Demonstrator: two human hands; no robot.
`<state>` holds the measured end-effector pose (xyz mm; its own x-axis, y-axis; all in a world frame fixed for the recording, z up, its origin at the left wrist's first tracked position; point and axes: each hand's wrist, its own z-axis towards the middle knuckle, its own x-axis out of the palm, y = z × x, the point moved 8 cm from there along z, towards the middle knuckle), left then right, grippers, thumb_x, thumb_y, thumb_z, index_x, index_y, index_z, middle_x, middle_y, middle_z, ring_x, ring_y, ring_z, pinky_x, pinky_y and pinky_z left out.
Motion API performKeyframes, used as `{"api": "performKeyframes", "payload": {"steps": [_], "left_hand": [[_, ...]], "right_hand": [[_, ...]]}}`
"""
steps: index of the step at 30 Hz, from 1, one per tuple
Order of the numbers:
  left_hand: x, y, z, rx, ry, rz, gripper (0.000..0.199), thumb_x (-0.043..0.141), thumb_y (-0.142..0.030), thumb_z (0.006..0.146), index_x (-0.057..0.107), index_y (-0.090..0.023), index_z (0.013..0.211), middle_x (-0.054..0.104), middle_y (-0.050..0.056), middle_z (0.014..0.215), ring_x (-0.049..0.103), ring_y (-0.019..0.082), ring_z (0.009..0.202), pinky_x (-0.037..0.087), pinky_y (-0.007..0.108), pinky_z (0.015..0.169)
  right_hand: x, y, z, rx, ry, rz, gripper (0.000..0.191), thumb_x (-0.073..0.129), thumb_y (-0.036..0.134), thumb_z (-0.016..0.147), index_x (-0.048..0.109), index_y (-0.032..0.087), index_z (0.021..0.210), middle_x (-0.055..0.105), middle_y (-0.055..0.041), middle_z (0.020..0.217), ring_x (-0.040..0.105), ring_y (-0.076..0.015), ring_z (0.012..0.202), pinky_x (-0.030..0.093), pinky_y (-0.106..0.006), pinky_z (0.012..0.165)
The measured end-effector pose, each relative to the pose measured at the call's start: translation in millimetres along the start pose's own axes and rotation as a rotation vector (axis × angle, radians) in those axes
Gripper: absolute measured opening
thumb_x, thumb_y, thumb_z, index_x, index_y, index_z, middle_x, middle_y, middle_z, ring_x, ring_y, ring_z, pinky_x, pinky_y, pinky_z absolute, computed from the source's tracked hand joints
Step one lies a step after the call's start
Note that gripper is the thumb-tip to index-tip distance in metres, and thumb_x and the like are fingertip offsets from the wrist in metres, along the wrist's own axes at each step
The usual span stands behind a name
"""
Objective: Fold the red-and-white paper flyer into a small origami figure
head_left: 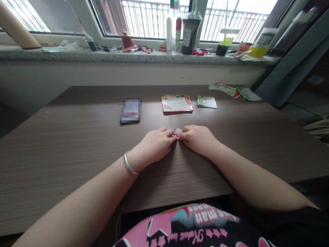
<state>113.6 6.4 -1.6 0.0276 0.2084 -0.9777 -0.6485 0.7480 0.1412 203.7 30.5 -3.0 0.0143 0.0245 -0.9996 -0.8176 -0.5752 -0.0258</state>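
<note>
Both hands meet low over the middle of the brown table (pixel 77 151). Between their fingertips is a small whitish and pink object (pixel 177 131), partly covered by the fingers; what it is cannot be made out. My left hand (pixel 157 144), with a silver bangle at the wrist, pinches its left side. My right hand (pixel 198 138) has its fingers closed on the right side. Beyond the hands lie a red and white stack of cards (pixel 177 104) and, to its right, a smaller green and white stack (pixel 207 102).
A phone (pixel 130 110) with a blurred screen lies at the left. Green and red packets (pixel 227 90) are at the back right. On the granite sill (pixel 102 57) stand a dark cup (pixel 190 34), bottles and small items. A grey curtain hangs at the right.
</note>
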Motion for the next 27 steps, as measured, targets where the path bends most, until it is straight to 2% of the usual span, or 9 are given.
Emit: {"api": "performKeyframes", "payload": {"steps": [10, 21, 27], "left_hand": [[-5.9, -0.8, -2.3, -0.026, -0.057, 0.047, 0.029, 0.049, -0.017, 0.088, 0.068, -0.023, 0.109, 0.068, 0.006, 0.101, 0.06, 0.023, 0.091, 0.039, 0.039, 0.082], [-4.0, 8.7, -3.5, -0.05, 0.067, 0.032, 0.025, 0.051, -0.017, 0.087, 0.074, -0.025, 0.094, 0.069, 0.004, 0.094, 0.062, 0.022, 0.085, 0.04, 0.037, 0.076], [-1.5, 12.2, -2.4, -0.04, 0.106, 0.029, 0.028, 0.049, -0.017, 0.087, 0.075, -0.026, 0.095, 0.069, 0.004, 0.093, 0.063, 0.022, 0.083, 0.044, 0.035, 0.071]], "right_hand": [[-3.0, -3.4, 0.2, 0.048, 0.018, -0.006, 0.027, 0.049, 0.024, 0.09, 0.076, 0.027, 0.093, 0.071, -0.0051, 0.097, 0.063, -0.0219, 0.092, 0.04, -0.029, 0.065], [-1.2, -10.2, -1.5, 0.078, 0.046, -0.009, 0.027, 0.05, 0.023, 0.089, 0.076, 0.027, 0.096, 0.072, -0.0063, 0.1, 0.065, -0.023, 0.092, 0.043, -0.03, 0.07], [-1.9, -12.5, -4.1, 0.079, 0.041, -0.025, 0.028, 0.048, 0.022, 0.088, 0.076, 0.025, 0.093, 0.073, -0.0048, 0.097, 0.065, -0.0219, 0.092, 0.044, -0.029, 0.071]]}}
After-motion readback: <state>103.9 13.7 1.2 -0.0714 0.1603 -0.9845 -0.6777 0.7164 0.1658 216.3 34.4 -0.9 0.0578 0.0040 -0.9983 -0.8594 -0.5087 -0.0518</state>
